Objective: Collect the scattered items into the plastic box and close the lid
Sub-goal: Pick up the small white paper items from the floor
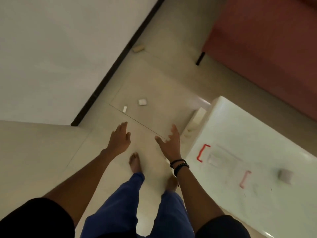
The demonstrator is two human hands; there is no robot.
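While I stand barefoot on the tiled floor (51,152), the largest items in view are the red sofa (265,48) at upper right and the white table (248,134) at my right side. No plastic box can be confirmed; motion blur smears the table, and the pale shape between its red corner marks (203,152) may be a lid or a flat item, which I cannot settle. A small grey block (285,175) sits further along the table.

On the floor ahead lie three scattered items: a tan cylinder (138,48) close to the dark skirting, a small white square piece (142,101), and a smaller white piece (124,109) just beside it.

My left hand (120,139) and right hand (169,143) are both empty, fingers spread, held out well above the floor.

Assessment: collection is at an early stage. Recommended method: step forward, crouch near the two white pieces, take one in each hand by a fingertip pinch, then fetch the cylinder, which may roll if nudged.
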